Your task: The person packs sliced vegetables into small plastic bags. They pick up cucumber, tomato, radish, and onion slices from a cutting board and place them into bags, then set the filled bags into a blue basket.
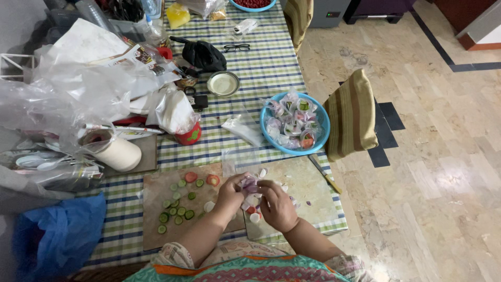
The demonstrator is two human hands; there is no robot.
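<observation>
Onion pieces (249,184) sit pinched between the fingers of both the left hand (231,191) and right hand (276,206), above the cutting board (156,209). Best kept low over the board, beside the cucumber slices (177,209), so nothing drops off the desk (271,68).

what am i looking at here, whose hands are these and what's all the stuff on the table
There is no machine here. One camera, worn on a person's head, looks down at their own two bare hands. The left hand and right hand meet over a small clear bag of cut vegetables, both gripping it. Under them lie a brown cutting board with cucumber slices and a pale board with a knife at its edge. Behind is a blue bowl of filled little bags, on a checked tablecloth.
</observation>
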